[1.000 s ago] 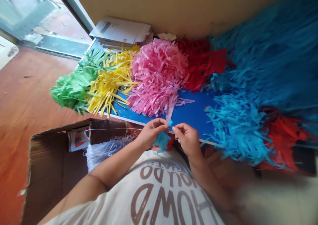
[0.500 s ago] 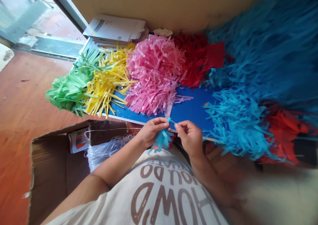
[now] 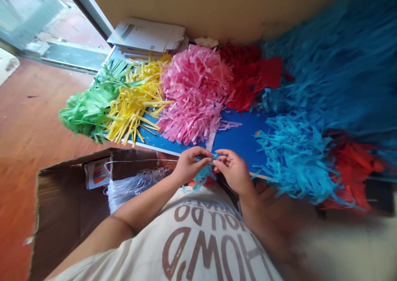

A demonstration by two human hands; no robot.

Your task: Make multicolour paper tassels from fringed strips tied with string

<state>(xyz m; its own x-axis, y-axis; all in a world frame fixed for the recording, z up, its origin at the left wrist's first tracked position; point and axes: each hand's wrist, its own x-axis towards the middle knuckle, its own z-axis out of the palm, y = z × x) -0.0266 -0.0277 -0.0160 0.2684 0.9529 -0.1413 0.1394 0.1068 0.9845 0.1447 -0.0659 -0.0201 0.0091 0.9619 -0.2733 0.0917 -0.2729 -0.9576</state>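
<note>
Right now I see my left hand (image 3: 187,167) and right hand (image 3: 234,171) meeting just above the near edge of the blue bench (image 3: 238,140), both pinching the top of a small blue paper tassel (image 3: 203,175) that hangs between them; green (image 3: 89,107), yellow (image 3: 136,99) and pink fringe piles (image 3: 194,91) lie beyond, a cardboard box (image 3: 62,206) at my left

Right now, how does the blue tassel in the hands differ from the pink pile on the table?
The blue tassel is small, pinched between the left hand and the right hand, hanging at the table's edge. The pink pile is a large heap lying loose on the blue table, untouched. Both are fringed paper strips.
</note>
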